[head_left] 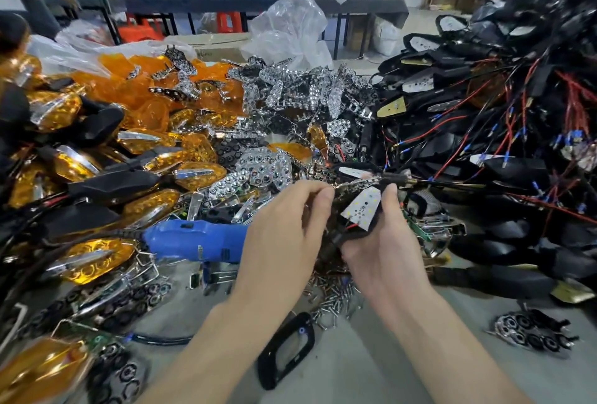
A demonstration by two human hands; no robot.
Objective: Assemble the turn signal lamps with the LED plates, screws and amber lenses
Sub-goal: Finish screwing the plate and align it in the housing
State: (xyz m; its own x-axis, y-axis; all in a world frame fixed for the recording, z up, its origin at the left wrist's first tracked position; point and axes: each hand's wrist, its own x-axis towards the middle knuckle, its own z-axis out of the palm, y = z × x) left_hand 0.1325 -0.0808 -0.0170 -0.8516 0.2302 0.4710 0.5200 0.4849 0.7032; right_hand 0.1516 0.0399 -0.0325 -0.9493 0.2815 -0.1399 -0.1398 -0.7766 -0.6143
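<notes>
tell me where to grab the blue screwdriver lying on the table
Grip the blue screwdriver round the middle of its thick body, coming down from above. It lies flat on its side, cord end to the left. The other end is hidden behind the left hand, so the bare middle is the open part. The right hand holds a lamp.

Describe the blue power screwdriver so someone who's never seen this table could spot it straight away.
Start at the heap of amber plastic lenses on the left. At its near edge, just left of the person's left hand, lies the blue plastic power screwdriver. It is the only large blue thing among amber, chrome and black parts.
</notes>
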